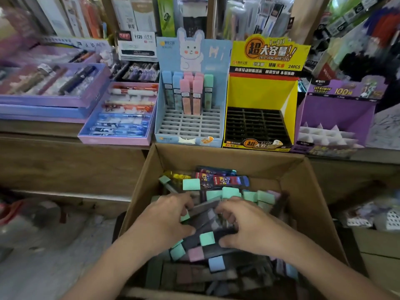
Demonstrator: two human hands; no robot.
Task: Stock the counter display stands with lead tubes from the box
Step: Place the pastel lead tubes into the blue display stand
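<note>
Inside the cardboard box, the left hand and right hand curled their fingers, apparently clamped, round a bundle of lead tubes, below the partly stocked blue display stand.

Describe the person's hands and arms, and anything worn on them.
Both the left hand and right hand are bare: no gloves, rings or watch show. The left forearm and right forearm are uncovered to the picture's edge, with no sleeve, bracelet or marking in view.
</note>
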